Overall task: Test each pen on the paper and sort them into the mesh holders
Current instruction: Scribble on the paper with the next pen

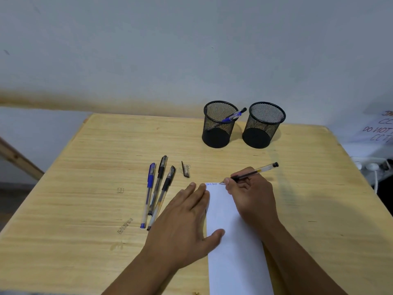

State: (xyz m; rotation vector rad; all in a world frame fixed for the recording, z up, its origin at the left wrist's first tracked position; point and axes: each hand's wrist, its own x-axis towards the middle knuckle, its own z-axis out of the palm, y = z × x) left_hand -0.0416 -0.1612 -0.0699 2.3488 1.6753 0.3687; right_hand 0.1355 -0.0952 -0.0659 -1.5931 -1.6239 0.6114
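My right hand (252, 194) grips a clear black-ink pen (260, 169), its tip touching the top edge of the white paper (231, 252) beside small blue writing. My left hand (187, 222) lies flat, fingers spread, pressing the paper's left edge. Three capped pens lie left of the paper: a blue one (148, 192) and two black ones (158, 182) (163, 192). A loose pen cap (185, 169) rests beyond them. Two black mesh holders stand at the back: the left holder (219, 124) has a blue pen (234, 116) leaning in it, the right holder (262, 125) looks empty.
The wooden table (95, 167) ends at a pale wall behind the holders. A white power strip with plugs (371, 167) sits off the table's right edge, beneath a handwritten sign (380, 128). A wooden beam (19, 158) slants at the far left.
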